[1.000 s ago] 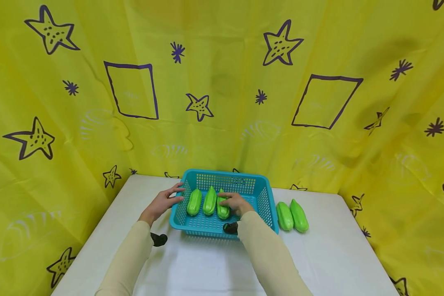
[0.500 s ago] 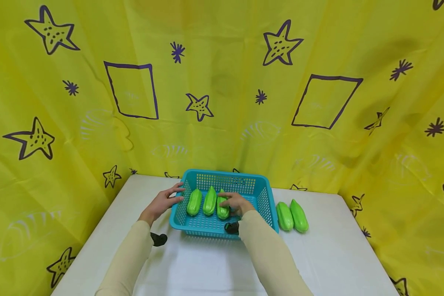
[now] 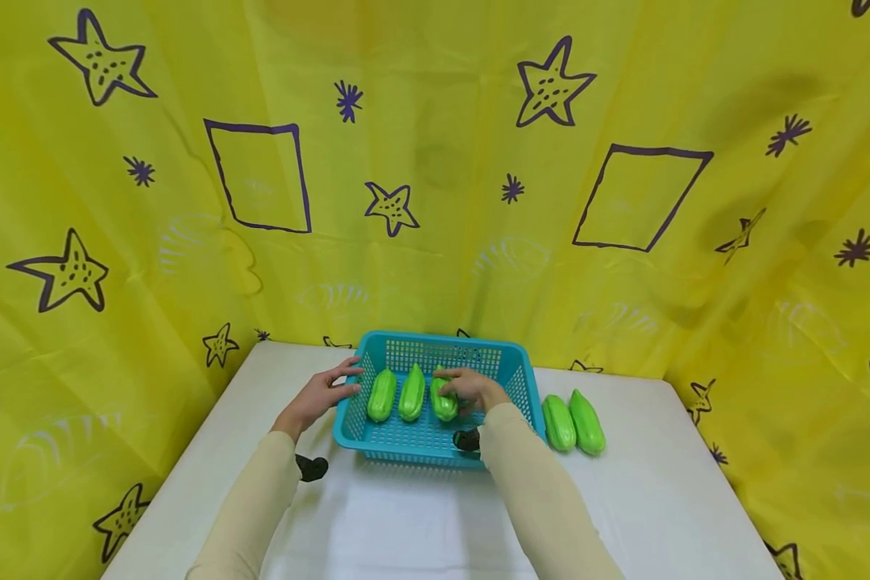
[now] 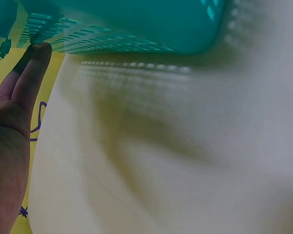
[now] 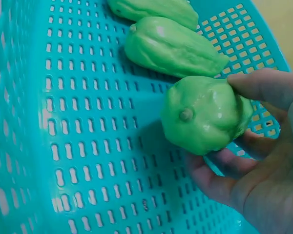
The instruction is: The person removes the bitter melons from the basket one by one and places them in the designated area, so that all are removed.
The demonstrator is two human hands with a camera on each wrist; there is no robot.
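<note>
In the head view a blue perforated plastic basket stands on the table, holding three glossy green ribbed gourds. My right hand reaches inside and grips the rightmost gourd, thumb on one side and fingers curled round the other. A shadow falls on the basket floor beside that gourd. The middle gourd and the left gourd lie side by side to its left. My left hand is at the basket's left side. Its straight fingers touch the outer wall in the left wrist view.
Two more green gourds, one shorter and one with a pointed tip, lie on the white table right of the basket. A yellow patterned curtain closes in the back and sides.
Over the last half second my right hand has moved a little right and away from me, carrying the gourd and widening the gap to the middle one. My left hand stays in place.
</note>
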